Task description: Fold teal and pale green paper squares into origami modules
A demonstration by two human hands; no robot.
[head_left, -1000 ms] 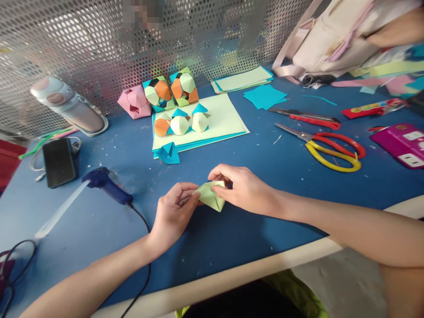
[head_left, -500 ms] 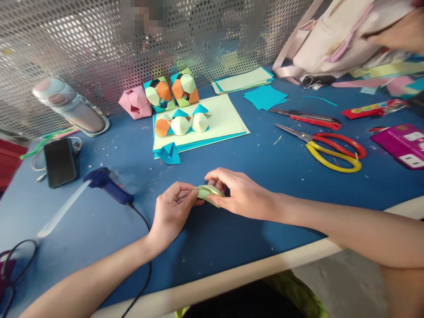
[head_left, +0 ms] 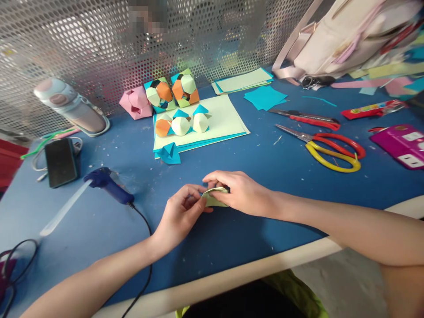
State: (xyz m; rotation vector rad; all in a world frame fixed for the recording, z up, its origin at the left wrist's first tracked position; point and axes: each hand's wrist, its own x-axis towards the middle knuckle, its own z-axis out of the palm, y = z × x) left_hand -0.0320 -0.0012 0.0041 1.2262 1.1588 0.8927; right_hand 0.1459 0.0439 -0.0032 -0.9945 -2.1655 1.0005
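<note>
Between both hands is a small folded piece of pale green paper (head_left: pixel 215 199), held above the blue table. My left hand (head_left: pixel 185 210) pinches its left end between thumb and fingers. The right end is gripped by my right hand (head_left: pixel 241 194), whose fingers curl over the upper fold and hide part of it. Beyond the hands, a folded blue paper piece (head_left: pixel 168 153) rests at the front corner of a stack of pale sheets (head_left: pixel 221 119). Small orange, cream and blue paper units (head_left: pixel 180 125) stand on that stack.
A glue gun (head_left: pixel 111 185) with a trailing cable lies left, near a phone (head_left: pixel 60 162) and a bottle (head_left: pixel 71 106). Scissors (head_left: pixel 331 152), a utility knife (head_left: pixel 311 119) and a purple power strip (head_left: pixel 400 145) lie right. Finished paper balls (head_left: pixel 160 95) stand against the perforated metal panel.
My left hand has shifted slightly right, and the pale green paper has turned between my fingers, its lower flap now facing me. Another person's hand has left the bag at upper right.
</note>
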